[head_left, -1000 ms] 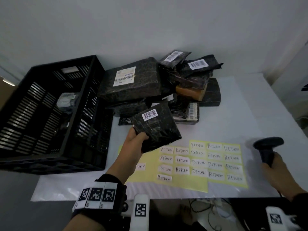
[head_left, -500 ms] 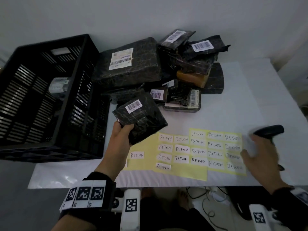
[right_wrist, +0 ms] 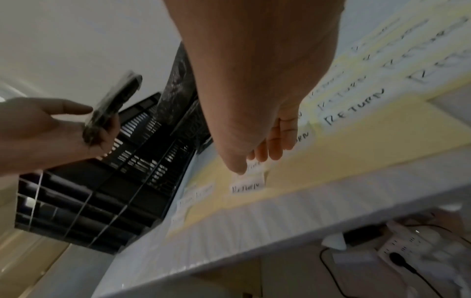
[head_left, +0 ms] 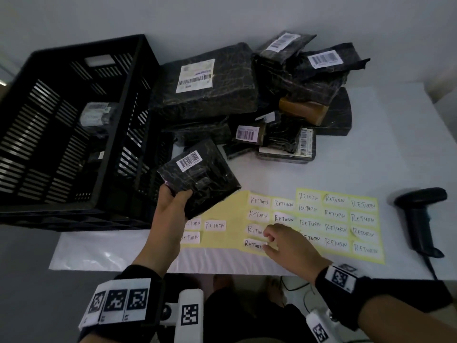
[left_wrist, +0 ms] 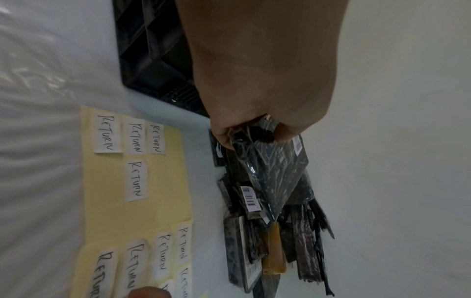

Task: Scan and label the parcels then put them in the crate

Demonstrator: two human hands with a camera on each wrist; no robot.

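My left hand [head_left: 173, 201] grips a small black wrapped parcel [head_left: 200, 177] by its near corner and holds it above the table, barcode sticker up, beside the black crate [head_left: 146, 100]. The left wrist view shows the same hold [left_wrist: 254, 137] on the parcel [left_wrist: 275, 181]. My right hand [head_left: 269, 240] hovers low over the yellow label sheet [head_left: 230, 211]. Its thumb and loosely bent fingertips [right_wrist: 239, 169] touch the right ends of two RETURN labels [head_left: 254, 243] at the sheet's near edge. The black handheld scanner [head_left: 420, 219] lies on the table at the right, untouched.
A pile of black wrapped parcels [head_left: 210, 82] is stacked at the back of the white table, right of the crate. One labelled parcel [head_left: 95, 115] lies inside the crate. The scanner's cable runs off the near table edge [head_left: 431, 268].
My right hand has let go of the scanner, which now lies on the table, and has moved left onto the label sheet. My left hand still holds the parcel, a little nearer the crate.
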